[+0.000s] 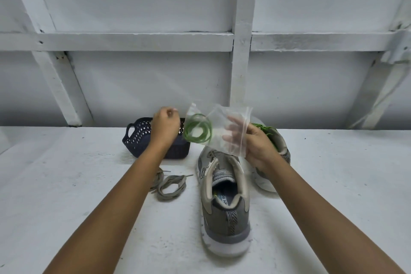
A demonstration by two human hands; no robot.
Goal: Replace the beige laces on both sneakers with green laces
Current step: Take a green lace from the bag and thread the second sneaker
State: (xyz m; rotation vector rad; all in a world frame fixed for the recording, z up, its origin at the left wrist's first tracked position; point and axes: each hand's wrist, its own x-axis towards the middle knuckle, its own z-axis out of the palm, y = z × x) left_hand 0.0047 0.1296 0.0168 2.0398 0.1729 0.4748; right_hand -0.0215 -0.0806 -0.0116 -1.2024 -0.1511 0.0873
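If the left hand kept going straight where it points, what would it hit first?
Probably the clear plastic bag holding the green lace, which the right hand grips; the left hand sits just beside its corner, though depth is unclear.

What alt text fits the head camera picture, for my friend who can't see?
A person's right hand holds a clear bag with a coiled green lace inside, left hand beside it. On the white table: an unlaced grey sneaker, a second sneaker laced green, beige laces, a dark basket.
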